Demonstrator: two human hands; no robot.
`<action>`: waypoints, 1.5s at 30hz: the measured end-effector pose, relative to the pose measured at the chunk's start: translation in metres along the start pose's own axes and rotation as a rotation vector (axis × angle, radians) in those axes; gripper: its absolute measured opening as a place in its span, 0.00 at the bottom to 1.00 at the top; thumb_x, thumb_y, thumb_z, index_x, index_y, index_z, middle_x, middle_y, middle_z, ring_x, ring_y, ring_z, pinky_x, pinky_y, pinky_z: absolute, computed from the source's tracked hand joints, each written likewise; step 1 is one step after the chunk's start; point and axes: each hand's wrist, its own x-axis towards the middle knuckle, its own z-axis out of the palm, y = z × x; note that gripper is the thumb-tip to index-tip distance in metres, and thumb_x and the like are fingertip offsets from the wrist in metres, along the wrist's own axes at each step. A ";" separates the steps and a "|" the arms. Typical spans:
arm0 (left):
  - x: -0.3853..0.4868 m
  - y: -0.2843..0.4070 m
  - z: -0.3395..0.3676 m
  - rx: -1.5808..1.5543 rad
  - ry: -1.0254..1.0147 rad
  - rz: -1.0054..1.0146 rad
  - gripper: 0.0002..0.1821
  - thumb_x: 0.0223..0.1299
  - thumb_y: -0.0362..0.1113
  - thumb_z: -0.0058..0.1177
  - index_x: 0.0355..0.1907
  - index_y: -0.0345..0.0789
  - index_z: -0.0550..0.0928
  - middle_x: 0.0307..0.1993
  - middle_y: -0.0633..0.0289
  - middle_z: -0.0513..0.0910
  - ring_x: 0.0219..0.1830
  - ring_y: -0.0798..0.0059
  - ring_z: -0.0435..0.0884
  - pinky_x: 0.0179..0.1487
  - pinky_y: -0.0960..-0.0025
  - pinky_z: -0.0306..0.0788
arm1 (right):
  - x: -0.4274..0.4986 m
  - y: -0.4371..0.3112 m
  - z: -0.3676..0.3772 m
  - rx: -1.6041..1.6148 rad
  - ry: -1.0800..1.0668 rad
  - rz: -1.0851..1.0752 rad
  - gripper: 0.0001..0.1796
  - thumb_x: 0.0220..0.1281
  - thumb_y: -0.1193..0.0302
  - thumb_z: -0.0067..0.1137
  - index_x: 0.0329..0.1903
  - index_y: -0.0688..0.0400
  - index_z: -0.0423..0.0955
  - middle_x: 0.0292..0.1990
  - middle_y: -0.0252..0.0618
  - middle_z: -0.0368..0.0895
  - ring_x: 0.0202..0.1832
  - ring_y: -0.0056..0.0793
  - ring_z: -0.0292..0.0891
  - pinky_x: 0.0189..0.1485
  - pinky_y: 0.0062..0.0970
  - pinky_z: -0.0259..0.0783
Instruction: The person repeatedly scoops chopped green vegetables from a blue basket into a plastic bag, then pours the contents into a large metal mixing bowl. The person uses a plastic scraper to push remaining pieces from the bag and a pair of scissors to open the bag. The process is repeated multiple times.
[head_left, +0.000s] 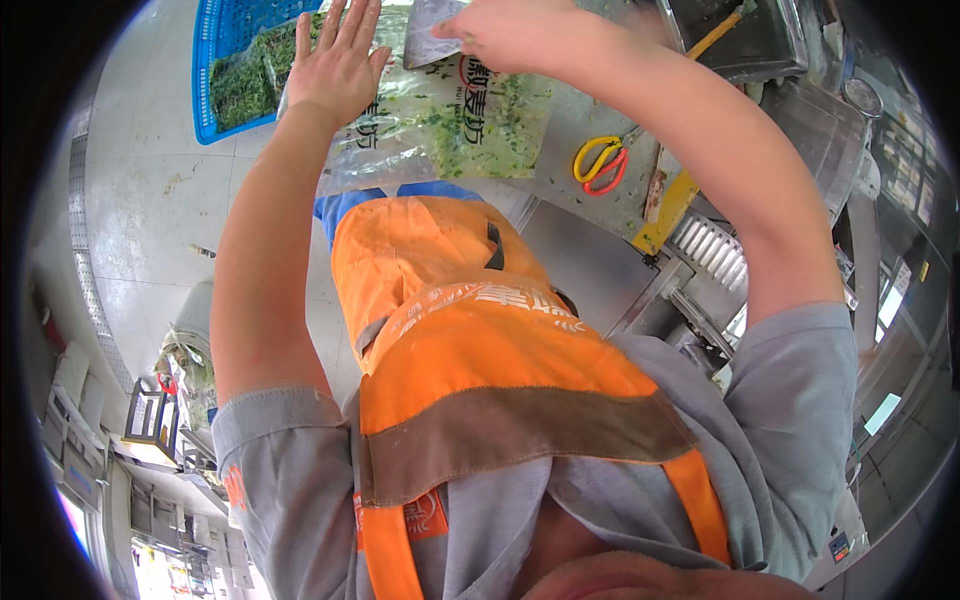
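Note:
My left hand (335, 79) lies flat with its fingers apart on a clear plastic bag (409, 161) that bears dark printing. Bits of chopped green leaf are scattered over the bag. My right hand (506, 37) grips a broad flat metal blade (429, 34), perhaps a cleaver or scraper. Its index finger stretches along the blade, and the handle is hidden. The blade rests on or just above the bag, to the right of my left hand. Chopped leafy greens (244, 86) fill a blue plastic basket (201, 101) at the left.
Scissors (600, 161) with yellow and red handles lie on the metal worktop (592, 206). At its right edge is a yellow strip (667, 214). A metal tray (784, 45) with a yellow-handled tool (716, 34) stands at the upper right. A bagged bin (187, 337) stands on the floor.

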 end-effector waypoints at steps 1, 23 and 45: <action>0.002 -0.001 -0.001 0.007 0.008 0.011 0.36 0.74 0.50 0.35 0.78 0.30 0.58 0.80 0.50 0.55 0.82 0.52 0.48 0.82 0.43 0.38 | 0.009 0.002 -0.005 -0.004 -0.074 -0.006 0.11 0.58 0.67 0.58 0.43 0.50 0.85 0.41 0.44 0.89 0.44 0.41 0.87 0.45 0.41 0.80; -0.050 0.021 -0.003 -0.082 -0.050 0.186 0.49 0.70 0.64 0.46 0.80 0.31 0.52 0.81 0.51 0.51 0.83 0.57 0.44 0.83 0.49 0.37 | -0.072 0.041 0.043 0.164 0.130 0.127 0.22 0.72 0.60 0.52 0.67 0.40 0.74 0.38 0.45 0.86 0.35 0.45 0.82 0.40 0.41 0.77; -0.087 0.030 0.017 0.145 -0.131 0.300 0.45 0.57 0.37 0.51 0.78 0.27 0.56 0.80 0.46 0.51 0.83 0.54 0.46 0.82 0.50 0.41 | -0.040 -0.055 0.064 0.214 -0.059 -0.047 0.26 0.71 0.63 0.48 0.71 0.34 0.72 0.46 0.37 0.88 0.48 0.40 0.85 0.50 0.40 0.80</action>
